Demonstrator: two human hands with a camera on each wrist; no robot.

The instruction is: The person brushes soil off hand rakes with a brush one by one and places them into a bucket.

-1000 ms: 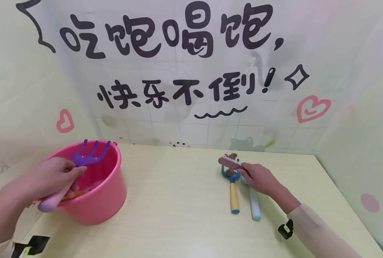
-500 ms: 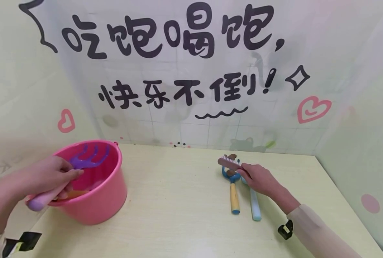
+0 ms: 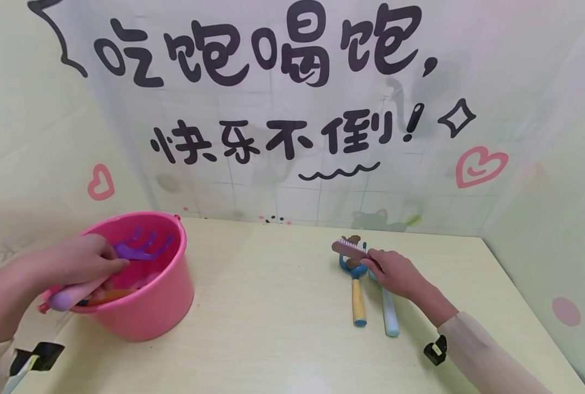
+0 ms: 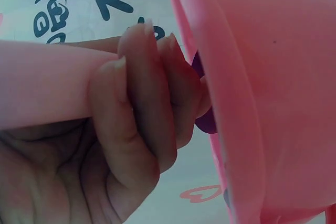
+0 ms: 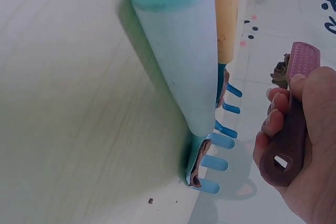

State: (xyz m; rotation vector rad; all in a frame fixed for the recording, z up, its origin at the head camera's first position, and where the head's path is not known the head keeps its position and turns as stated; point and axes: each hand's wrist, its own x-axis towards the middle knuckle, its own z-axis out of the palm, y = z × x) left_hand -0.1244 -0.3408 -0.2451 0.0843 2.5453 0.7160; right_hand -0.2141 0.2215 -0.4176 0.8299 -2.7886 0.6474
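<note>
My left hand [image 3: 87,260] grips the pale mauve handle of a purple hand fork [image 3: 133,251] at the left. The fork's tines lie inside the mouth of a pink bucket [image 3: 159,314]; the left wrist view shows fingers curled round the handle beside the bucket wall. My right hand [image 3: 398,276] holds a brownish-pink brush [image 3: 348,249] with white bristles up, over two hand forks on the table. One is a blue fork with a yellow handle [image 3: 358,303], the other a light blue fork [image 3: 389,314]. Brown clumps [image 5: 199,166] sit on their tines.
An orange-brown handle [image 3: 112,296] lies in the bucket by its near rim. Small brown crumbs [image 5: 150,201] dot the pale wooden table [image 3: 272,306]. A printed sheet [image 3: 267,191] hangs along the table's back edge.
My left hand has tipped and lowered the purple fork, so its tines dropped from above the rim to inside the bucket. The right hand and brush have hardly moved.
</note>
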